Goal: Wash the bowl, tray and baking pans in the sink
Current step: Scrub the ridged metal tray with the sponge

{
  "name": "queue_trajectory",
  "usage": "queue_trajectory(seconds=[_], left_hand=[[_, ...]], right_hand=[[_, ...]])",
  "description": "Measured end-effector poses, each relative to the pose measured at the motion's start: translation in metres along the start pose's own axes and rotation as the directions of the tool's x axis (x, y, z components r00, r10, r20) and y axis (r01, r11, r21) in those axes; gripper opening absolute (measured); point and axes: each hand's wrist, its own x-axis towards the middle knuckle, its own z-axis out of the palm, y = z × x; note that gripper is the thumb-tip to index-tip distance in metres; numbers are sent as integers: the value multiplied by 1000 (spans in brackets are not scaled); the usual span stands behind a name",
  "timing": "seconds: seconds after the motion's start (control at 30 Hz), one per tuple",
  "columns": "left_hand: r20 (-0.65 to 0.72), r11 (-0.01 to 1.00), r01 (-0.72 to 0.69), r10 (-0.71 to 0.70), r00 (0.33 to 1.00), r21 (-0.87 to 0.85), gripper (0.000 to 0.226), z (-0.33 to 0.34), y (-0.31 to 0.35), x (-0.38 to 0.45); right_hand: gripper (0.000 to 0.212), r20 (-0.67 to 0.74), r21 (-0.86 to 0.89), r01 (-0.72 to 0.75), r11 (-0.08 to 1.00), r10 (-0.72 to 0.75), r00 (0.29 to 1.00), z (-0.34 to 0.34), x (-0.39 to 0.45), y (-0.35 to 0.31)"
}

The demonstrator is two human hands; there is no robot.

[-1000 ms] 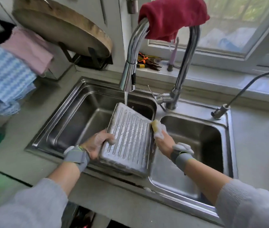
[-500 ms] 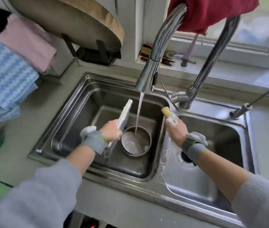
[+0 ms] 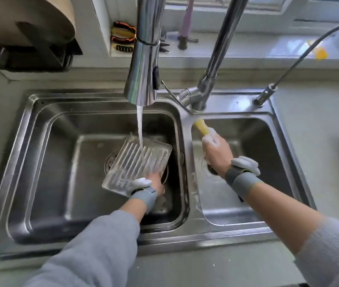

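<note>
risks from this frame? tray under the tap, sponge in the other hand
1. The left hand holds the ribbed tray by one corner only, wet under the running water; it could slip and drop into the left basin.
2. The stream hits the tilted tray and may splash out over the sink rim.
3. The right hand grips the soapy sponge over the right basin, so suds may drip there, needing another rinse.

Bright daylight enters from the window (image 3: 288, 5) at the far side, glinting on the faucet (image 3: 143, 65) and sink rim (image 3: 195, 230). Wide-angle distortion bends the edges; near sleeves look soft and blurred.
</note>
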Motion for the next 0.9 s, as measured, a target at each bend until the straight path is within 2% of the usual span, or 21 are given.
queue_trajectory(seconds=[0.1,0.2,0.27,0.33,0.43,0.53,0.6,0.73,0.8,0.9], left_hand=[[115,1000,-12,9,993,19,40,-6,-8,-2],[228,999,22,-10,974,-49,50,-16,-12,-7],[262,986,61,-19,965,-154,59,-17,-15,-7],[214,975,84,-39,976,-204,59,-17,-7,-14],[75,975,167,-158,985,-143,50,-8,0,-14],[148,950,222,-192,970,-222,48,-5,5,-15],[173,925,205,-156,973,-321,50,1,13,-20],[100,870,198,-171,980,-451,46,-9,27,-31],[18,866,189,-204,979,-464,44,-19,46,-46],[-195,857,146,-273,942,-495,24,-41,74,-62]], right_hand=[[18,-31,-16,-2,1000,1,1000,-3,0,2],[17,-41,-14,-9,1000,8,999,-4,-2,5],[19,-43,-23,-11,1000,10,999,-6,-5,4],[27,-49,-18,-9,1000,8,999,-15,-11,6],[37,-38,-24,-12,1000,11,999,-30,-18,14],[44,-34,-37,19,999,-20,999,-41,-17,24],[47,2,-73,23,997,-23,1000,-48,-17,35],[47,71,-93,40,995,-34,997,-61,-14,53],[45,113,-74,76,994,-67,991,-79,-9,59],[40,193,-59,149,987,-135,972,-102,-1,57]])
